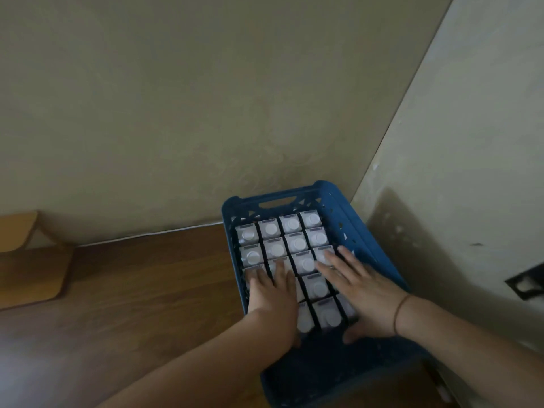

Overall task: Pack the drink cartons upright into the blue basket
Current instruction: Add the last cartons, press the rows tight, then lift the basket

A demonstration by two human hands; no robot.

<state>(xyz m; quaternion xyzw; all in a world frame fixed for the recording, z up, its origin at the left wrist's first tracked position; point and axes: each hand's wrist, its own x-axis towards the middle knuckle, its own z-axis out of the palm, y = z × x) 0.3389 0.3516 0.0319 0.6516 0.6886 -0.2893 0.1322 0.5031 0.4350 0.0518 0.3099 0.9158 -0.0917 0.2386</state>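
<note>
A blue basket [369, 234] with a cut-out handle stands on a wooden floor against the wall corner. Several drink cartons [297, 242] stand upright inside it in tight rows, their white round caps facing up. They fill the far part of the basket; the near part shows bare blue floor. My left hand [272, 293] lies flat, fingers spread, on the carton tops at the left. On the cartons at the right my right hand [360, 290] rests flat, its thumb at the near row's edge. Neither hand grips anything.
The wooden floor [132, 313] stretches left of the basket. A light wooden piece of furniture [29, 260] stands at the far left by the wall. Walls close in behind and to the right; a dark object [527, 282] sits at the right wall.
</note>
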